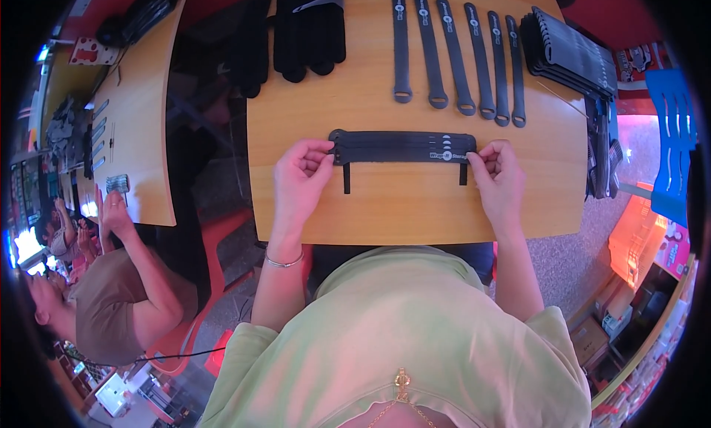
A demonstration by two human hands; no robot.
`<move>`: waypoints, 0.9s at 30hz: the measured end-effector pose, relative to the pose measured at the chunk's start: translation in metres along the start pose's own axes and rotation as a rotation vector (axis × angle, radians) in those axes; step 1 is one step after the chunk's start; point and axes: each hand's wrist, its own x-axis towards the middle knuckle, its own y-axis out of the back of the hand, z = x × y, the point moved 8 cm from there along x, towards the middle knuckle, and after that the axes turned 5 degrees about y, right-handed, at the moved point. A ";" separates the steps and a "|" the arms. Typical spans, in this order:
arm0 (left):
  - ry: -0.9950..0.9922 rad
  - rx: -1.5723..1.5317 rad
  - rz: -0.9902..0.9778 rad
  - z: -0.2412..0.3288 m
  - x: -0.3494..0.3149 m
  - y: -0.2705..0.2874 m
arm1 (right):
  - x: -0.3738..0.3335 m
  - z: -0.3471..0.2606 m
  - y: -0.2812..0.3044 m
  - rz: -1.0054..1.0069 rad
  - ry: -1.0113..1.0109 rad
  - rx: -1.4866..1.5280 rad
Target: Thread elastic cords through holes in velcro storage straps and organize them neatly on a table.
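A small stack of dark grey storage straps (392,148) lies crosswise on the table in front of me, overlapped so that several edges show. My left hand (300,178) pinches its left end, where the slotted tips are, between thumb and fingers. At the right end, beside the white print, my right hand (500,178) grips the stack the same way. Two narrow black strips stick out from under the stack toward me, a left strip (346,180) and a right strip (464,176).
Several single straps (401,50) lie in a fanned row at the far side of the wooden table (415,213). Bundled straps (566,54) are piled at the far right, black straps (309,35) at the far left. A co-worker (126,302) sits at another table (144,132) on the left.
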 end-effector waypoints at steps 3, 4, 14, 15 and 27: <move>0.000 0.009 -0.008 0.001 -0.001 0.000 | 0.000 -0.001 0.000 0.000 0.000 -0.002; 0.004 0.014 -0.010 0.001 -0.001 -0.001 | 0.000 -0.001 0.001 -0.001 -0.008 -0.009; 0.003 0.010 0.003 0.001 -0.001 0.000 | 0.000 -0.002 0.001 0.003 -0.002 -0.019; 0.003 0.022 0.005 0.001 -0.001 0.000 | 0.000 0.000 0.001 0.001 -0.011 -0.010; -0.011 0.040 0.004 0.002 -0.002 -0.001 | -0.001 -0.002 0.001 0.000 -0.013 -0.018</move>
